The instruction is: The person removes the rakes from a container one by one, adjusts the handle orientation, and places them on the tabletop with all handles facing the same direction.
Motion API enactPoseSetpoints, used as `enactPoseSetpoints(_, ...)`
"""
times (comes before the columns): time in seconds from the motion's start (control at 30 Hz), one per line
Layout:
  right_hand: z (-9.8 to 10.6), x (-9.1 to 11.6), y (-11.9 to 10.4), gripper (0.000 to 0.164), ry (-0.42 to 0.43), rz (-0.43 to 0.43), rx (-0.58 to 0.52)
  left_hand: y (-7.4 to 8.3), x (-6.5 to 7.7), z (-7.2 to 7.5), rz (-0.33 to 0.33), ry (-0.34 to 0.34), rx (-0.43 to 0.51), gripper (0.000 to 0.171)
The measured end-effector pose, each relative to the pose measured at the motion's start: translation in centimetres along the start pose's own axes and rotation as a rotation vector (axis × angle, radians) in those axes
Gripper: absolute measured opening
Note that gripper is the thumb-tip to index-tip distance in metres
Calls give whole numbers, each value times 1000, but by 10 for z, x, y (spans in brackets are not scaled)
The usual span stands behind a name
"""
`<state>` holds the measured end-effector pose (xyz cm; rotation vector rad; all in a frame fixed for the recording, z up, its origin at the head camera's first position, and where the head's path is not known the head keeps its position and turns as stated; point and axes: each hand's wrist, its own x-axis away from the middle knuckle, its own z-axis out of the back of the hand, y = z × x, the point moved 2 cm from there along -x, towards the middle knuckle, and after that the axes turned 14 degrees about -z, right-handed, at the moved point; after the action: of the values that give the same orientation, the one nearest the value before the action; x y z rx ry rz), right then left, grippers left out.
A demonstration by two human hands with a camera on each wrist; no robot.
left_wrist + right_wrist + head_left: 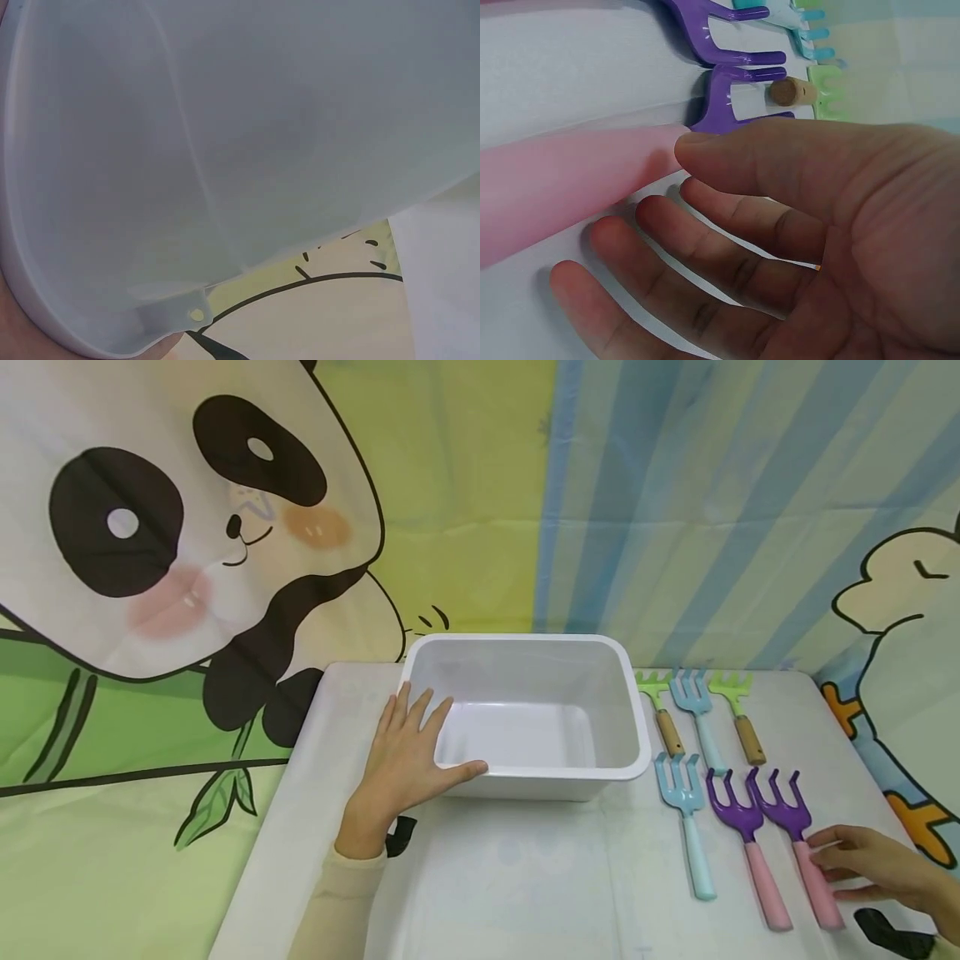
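My left hand (405, 747) rests with spread fingers on the near left corner of a white plastic bin (510, 789), thumb along its front rim. In the left wrist view the outer wall of the bin (247, 135) fills most of the picture. At the right, my right hand (873, 864) lies beside the rightmost hand rake (817, 881), which has purple prongs and a pink handle. Its thumb is right at that pink handle (577, 172) in the right wrist view, the other fingers loosely bent over the table. A second purple-and-pink hand rake (767, 885) lies just left.
Left of these lies a light blue garden fork (697, 852). Behind stand another blue fork (705, 727) and two green rakes with wooden handles, one left (667, 731) and one right (747, 739). A printed cloth (465, 485) hangs behind the white table (525, 877).
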<state>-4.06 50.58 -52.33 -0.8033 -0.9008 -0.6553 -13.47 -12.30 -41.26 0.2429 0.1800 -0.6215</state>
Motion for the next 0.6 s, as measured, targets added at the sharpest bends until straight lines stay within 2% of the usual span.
enactPoseSetpoints(0.6, 3, 6, -10, 55, 32, 61, 34, 1, 0, 2, -12, 4, 4, 109)
